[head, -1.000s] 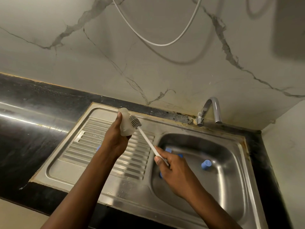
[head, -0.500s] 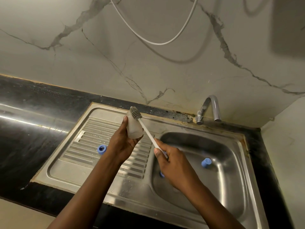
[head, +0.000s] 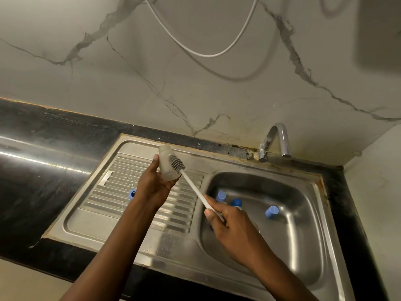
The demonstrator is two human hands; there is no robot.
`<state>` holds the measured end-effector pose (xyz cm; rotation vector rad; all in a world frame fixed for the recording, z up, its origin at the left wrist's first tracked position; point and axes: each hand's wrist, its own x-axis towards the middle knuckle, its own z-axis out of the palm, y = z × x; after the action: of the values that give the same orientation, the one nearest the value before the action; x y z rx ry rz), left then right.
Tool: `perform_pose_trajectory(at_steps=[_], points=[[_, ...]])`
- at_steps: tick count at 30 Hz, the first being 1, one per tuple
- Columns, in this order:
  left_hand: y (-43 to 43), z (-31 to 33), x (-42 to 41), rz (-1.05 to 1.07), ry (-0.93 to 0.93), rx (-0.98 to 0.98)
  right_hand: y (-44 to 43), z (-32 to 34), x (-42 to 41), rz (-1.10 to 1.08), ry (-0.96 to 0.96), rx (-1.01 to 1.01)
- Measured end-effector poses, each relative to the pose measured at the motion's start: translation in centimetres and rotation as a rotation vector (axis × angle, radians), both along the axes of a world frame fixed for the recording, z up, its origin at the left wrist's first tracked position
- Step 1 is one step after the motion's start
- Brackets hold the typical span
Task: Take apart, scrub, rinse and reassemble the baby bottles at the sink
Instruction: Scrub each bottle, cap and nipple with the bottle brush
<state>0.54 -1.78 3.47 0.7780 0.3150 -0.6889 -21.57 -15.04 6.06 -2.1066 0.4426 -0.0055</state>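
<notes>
So the left hand [head: 152, 187] wraps the frosted bottle [head: 167, 168] over the drainboard [head: 104, 192], probably so drips land on steel. The right hand [head: 234, 227], at 4 o'clock from it, pinches the brush [head: 193, 185] handle low for reach. Bristles inside or outside the bottle, can't tell.

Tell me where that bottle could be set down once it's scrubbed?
Free: the ribbed drainboard left of the blue ring, up to the black counter, and its flat front strip. The basin's right and near floor is bare too. Crowded: the basin's far-left, where blue caps lie beside the right hand.
</notes>
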Motion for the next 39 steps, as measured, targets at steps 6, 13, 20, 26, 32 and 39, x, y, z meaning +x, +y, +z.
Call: perform_pose_trajectory(at_steps=[6,13,20,26,32,39], points=[[-0.6,0.0,-1.8,-0.029,0.012,-0.032,-0.4,-0.4,-0.3,-0.057,0.007,-0.001],[-1.6,0.9,-2.7,-0.003,-0.039,-0.043,-0.6,0.3,2.0,-0.091,-0.021,0.025],[-1.6,1.5,-2.8,-0.053,-0.137,0.042,-1.5,0.7,2.6,-0.064,-0.010,-0.039],[-1.6,1.9,-2.1,-0.040,-0.209,0.157,-1.5,0.3,2.0,-0.055,-0.014,-0.016],[-1.0,3.1,-0.2,0.011,-0.160,0.029,-0.8,-0.6,0.0,-0.067,-0.059,0.016],[-3.0,5.2,-0.7,-0.057,-0.218,-0.005,-2.4,1.1,1.0,-0.096,-0.106,0.022]])
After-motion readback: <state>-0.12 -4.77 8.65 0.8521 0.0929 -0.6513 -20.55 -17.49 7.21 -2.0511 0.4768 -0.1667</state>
